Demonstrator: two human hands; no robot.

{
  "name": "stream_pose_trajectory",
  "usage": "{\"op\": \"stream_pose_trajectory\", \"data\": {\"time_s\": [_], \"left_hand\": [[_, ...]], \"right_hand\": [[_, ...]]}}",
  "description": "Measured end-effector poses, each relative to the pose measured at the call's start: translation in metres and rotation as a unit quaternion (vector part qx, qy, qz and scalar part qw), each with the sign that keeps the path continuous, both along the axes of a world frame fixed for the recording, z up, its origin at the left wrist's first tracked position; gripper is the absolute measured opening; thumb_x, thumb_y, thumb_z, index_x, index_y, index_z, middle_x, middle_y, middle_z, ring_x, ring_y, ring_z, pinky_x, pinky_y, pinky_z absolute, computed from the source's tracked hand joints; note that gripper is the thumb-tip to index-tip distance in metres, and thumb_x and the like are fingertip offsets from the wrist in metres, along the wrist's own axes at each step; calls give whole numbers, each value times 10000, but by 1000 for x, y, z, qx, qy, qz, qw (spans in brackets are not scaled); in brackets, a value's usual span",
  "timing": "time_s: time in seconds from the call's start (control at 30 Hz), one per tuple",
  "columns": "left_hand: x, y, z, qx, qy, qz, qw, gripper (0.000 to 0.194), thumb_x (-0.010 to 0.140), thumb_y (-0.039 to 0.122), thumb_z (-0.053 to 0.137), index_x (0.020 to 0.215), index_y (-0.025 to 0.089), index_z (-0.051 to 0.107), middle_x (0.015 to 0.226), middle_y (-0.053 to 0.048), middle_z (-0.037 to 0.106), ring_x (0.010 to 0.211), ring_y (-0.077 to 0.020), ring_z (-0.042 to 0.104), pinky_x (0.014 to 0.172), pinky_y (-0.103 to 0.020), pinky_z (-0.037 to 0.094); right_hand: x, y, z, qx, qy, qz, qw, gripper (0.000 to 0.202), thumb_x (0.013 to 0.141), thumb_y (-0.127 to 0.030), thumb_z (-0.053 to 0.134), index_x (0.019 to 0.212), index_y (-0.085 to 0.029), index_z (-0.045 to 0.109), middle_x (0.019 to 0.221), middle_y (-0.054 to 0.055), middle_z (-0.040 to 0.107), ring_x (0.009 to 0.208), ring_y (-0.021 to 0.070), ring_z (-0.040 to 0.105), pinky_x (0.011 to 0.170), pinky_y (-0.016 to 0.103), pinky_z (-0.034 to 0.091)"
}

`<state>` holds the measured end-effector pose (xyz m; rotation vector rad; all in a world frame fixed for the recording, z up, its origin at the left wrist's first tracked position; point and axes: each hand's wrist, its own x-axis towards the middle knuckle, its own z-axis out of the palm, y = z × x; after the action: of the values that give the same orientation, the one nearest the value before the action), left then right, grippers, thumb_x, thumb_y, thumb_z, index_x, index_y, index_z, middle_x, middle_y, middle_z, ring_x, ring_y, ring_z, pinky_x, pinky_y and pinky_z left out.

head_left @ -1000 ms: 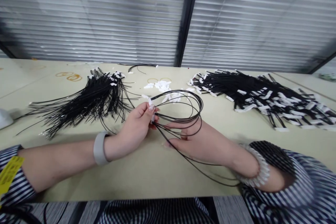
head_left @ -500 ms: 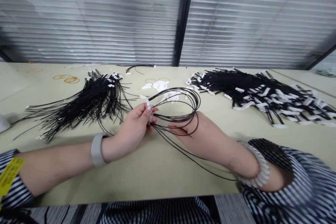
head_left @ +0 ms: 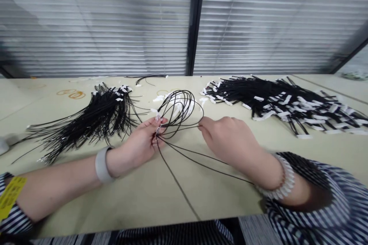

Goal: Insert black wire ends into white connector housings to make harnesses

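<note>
Pinched in my left hand [head_left: 148, 134] is a white connector from which several thin black wires [head_left: 184, 101] run. Most of these wires bend back in loops above and to the right of the fingers, while a few trail toward the table's front edge. My right hand [head_left: 230, 141], fingers closed, pinches one of the black wires a little right of the loops and holds it drawn out. Behind the loops, partly covered by them, lie loose small white connectors [head_left: 203, 101].
A pile of black wires [head_left: 94, 115] with white ends lies left. A larger heap of black cables [head_left: 273, 97] with white connectors lies right. Rubber bands [head_left: 75, 94] and a few stray wires [head_left: 149, 76] rest toward the table's back, below window blinds [head_left: 94, 26].
My right hand has moved right, out of the loops, drawing a wire with it. The loops have narrowed and spread, and one loose wire now hangs toward the front edge.
</note>
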<state>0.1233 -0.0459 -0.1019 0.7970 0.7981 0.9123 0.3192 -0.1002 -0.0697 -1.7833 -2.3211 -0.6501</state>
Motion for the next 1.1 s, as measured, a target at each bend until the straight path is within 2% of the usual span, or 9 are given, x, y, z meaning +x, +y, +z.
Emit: {"op": "stream_pose_trajectory", "data": {"time_s": [0.1, 0.23, 0.37, 0.5, 0.6, 0.73, 0.83, 0.93, 1.1], "left_hand": [[1, 0, 1, -20, -34, -18, 999, 53, 784, 192, 542, 754, 150, 535, 512, 63, 380, 391, -26, 345, 355, -113, 277], [3, -5, 6, -48, -68, -25, 996, 43, 753, 176, 572, 748, 142, 545, 494, 61, 372, 390, -29, 325, 347, -115, 254], [5, -10, 10, -60, -98, -21, 993, 61, 762, 153, 558, 706, 155, 536, 473, 60, 346, 387, -31, 266, 346, -125, 234], [3, -10, 8, -59, -100, -41, 992, 70, 739, 193, 609, 708, 146, 569, 480, 58, 339, 401, -29, 255, 348, -130, 228], [2, -9, 7, -60, -95, -46, 993, 72, 737, 199, 619, 720, 144, 576, 495, 58, 355, 401, -24, 278, 347, -125, 238], [5, -8, 4, -41, -67, 3, 997, 57, 772, 185, 583, 733, 151, 559, 562, 45, 430, 453, -26, 389, 396, -113, 316], [8, -7, -3, 18, -12, 33, 999, 99, 784, 237, 578, 733, 155, 554, 627, 33, 485, 478, -28, 418, 393, -116, 310], [9, -6, -10, 65, 28, 8, 997, 150, 784, 298, 575, 738, 157, 556, 633, 28, 499, 473, -33, 410, 390, -131, 293], [8, -7, -10, 87, 60, 7, 994, 136, 760, 282, 602, 741, 154, 558, 678, 26, 512, 514, -37, 432, 402, -133, 287]], "right_hand": [[6, 4, 4, -26, 88, -18, 996, 232, 829, -227, 381, 801, -197, 609, 560, 57, 594, 502, 188, 546, 428, 277, 286], [12, 3, 10, -27, 262, 22, 964, 176, 773, -196, 473, 812, -199, 644, 634, 20, 641, 574, 157, 583, 569, 302, 452], [9, -1, 11, 60, 452, 114, 883, 222, 777, -209, 538, 979, -199, 629, 963, 46, 657, 840, 175, 619, 723, 316, 517], [3, -2, 16, 137, 558, 172, 800, 203, 852, -224, 459, 988, -250, 608, 1175, 17, 553, 1128, 192, 488, 935, 403, 436], [5, -4, 23, 158, 635, 175, 736, 230, 886, -242, 383, 1037, -291, 550, 1096, 12, 575, 967, 162, 581, 854, 386, 490], [8, -15, 34, 37, 684, 234, 690, 518, 826, -204, 466, 1265, -399, 273, 769, -45, 595, 559, 105, 577, 590, 310, 528], [4, -27, 37, -91, 667, 266, 689, 299, 812, -213, 512, 1078, -339, 460, 726, -42, 585, 512, 95, 549, 488, 261, 495], [-3, -27, 34, -193, 594, 254, 739, 54, 827, -240, 510, 825, -234, 564, 726, -7, 600, 585, 94, 550, 498, 217, 467], [-7, -5, 16, -164, 484, 192, 838, 129, 818, -260, 512, 758, -189, 601, 607, -31, 551, 527, 66, 443, 481, 184, 371]]}}
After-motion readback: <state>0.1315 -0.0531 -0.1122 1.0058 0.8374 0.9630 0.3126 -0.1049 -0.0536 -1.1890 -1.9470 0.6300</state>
